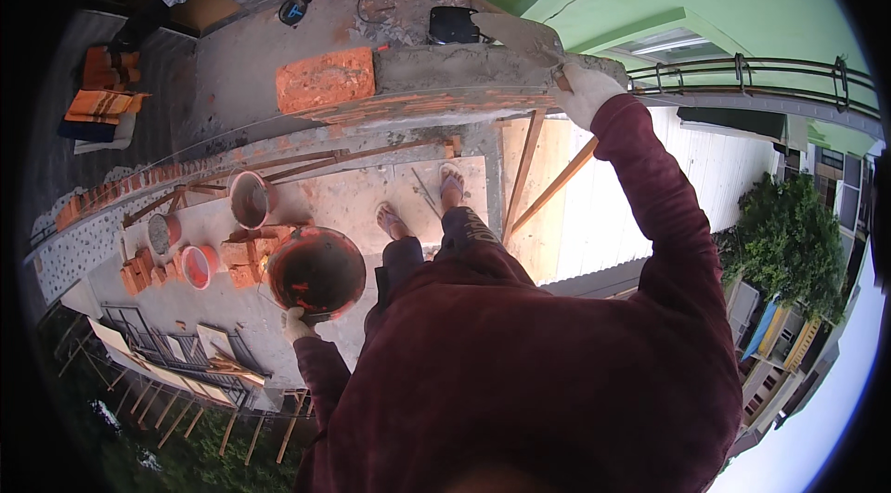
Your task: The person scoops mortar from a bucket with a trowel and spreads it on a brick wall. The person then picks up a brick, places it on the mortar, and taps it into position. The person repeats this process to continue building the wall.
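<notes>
My gloved right hand (590, 96) is closed round the handle of a trowel (522, 36), its grey blade over the far right part of the wall top. Wet grey mortar (436, 69) covers that stretch of the wall. To its left an orange brick (325, 80) lies on the wall. Low on the left, my gloved left hand (297, 325) grips the rim of a large dark bucket (317, 275). The bucket tilts and shows reddish smears inside; the fingers are partly hidden against it.
Left of the bucket are stacked bricks (243, 259), a tall bucket (251, 200), a small red bucket (199, 266) and a grey-filled pail (164, 232). Wooden braces (525, 173) lean below the wall. Rebar (742, 73) runs right from its end. My sandalled feet stand on a board (422, 179).
</notes>
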{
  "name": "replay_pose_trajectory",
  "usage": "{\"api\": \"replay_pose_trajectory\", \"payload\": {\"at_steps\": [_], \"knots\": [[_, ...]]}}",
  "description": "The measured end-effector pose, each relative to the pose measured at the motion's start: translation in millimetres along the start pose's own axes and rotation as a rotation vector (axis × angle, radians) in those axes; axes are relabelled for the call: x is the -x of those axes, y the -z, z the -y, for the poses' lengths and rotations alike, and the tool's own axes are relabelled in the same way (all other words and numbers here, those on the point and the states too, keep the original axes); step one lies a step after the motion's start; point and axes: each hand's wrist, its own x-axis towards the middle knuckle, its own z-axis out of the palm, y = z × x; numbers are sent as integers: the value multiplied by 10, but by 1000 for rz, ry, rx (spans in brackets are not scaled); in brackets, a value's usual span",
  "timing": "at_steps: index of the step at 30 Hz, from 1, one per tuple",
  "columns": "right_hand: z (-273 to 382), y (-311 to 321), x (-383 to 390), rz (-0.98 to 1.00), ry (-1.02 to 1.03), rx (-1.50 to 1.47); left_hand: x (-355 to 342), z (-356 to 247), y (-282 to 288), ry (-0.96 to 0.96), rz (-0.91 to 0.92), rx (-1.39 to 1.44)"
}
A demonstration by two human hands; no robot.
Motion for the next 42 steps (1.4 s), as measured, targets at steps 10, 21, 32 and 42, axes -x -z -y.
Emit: {"api": "replay_pose_trajectory", "payload": {"at_steps": [10,21,32,42], "knots": [[-872,-431,83,325,-365,-621,-248,204,-8,85,29,-32],[-2044,-445,565,105,-533,-853,-242,-155,-249,3,-3,-134],[-2159,-164,536,-96,-498,69,-143,-380,-464,-44,118,-107],[-1166,-246,-494,-2,-203,471,272,-231,-578,-17,111,-34]]}}
